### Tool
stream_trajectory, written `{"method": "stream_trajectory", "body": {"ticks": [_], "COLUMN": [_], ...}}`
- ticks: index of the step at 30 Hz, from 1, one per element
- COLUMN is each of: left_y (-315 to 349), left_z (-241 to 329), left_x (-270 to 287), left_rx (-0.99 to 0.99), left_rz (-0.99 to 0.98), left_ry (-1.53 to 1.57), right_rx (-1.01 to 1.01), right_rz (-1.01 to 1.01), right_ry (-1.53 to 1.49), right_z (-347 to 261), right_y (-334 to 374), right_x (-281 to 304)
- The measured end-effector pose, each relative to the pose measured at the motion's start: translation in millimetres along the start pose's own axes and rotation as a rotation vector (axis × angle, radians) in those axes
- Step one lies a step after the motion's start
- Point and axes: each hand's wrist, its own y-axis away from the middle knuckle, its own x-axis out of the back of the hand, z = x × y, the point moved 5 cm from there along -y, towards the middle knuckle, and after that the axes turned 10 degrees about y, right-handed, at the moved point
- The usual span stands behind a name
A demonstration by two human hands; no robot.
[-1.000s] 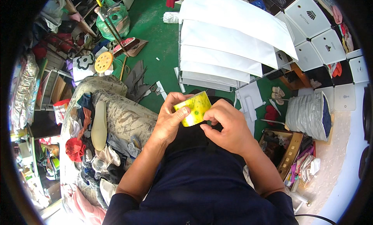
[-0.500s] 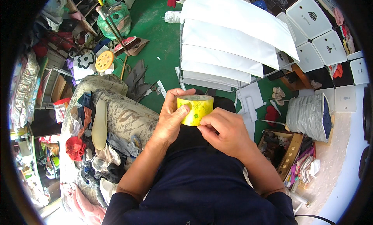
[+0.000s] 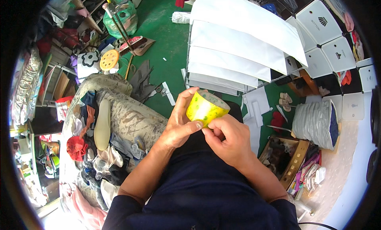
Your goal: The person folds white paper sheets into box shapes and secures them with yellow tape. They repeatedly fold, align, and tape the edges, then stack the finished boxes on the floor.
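Note:
A wide yellow roll of packing tape point(image 3: 204, 109) with green marks is held in front of my body, tilted so that its hollow top end shows. My left hand point(image 3: 180, 121) grips the roll from the left, thumb low on its near side and fingers behind. At the lower right of the roll, my right hand point(image 3: 228, 136) has thumb and index finger pinched together against its surface. Whether the tape's loose end lies in that pinch is too small to make out.
Ahead stands a rack with white sheets point(image 3: 234, 43). A camouflage-covered couch point(image 3: 131, 115) at left bears clothes and an insole point(image 3: 102, 125). White cube cabinets point(image 3: 319, 19) line the right, above a wooden box point(image 3: 295, 160). A broom point(image 3: 137, 43) lies on the green floor.
The roll has tipped, its top end now turned more into sight. My left thumb has slid lower on it, and the right pinch stays at its lower edge.

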Motion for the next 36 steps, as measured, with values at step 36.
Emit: {"method": "stream_trajectory", "body": {"ticks": [36], "left_y": [-4], "left_z": [17], "left_x": [1], "left_rx": [-0.272], "left_rz": [-0.099], "left_ry": [-0.738], "right_rx": [-0.260], "right_rz": [0.086], "right_ry": [-0.258], "right_z": [25], "right_y": [6], "right_x": [-16]}}
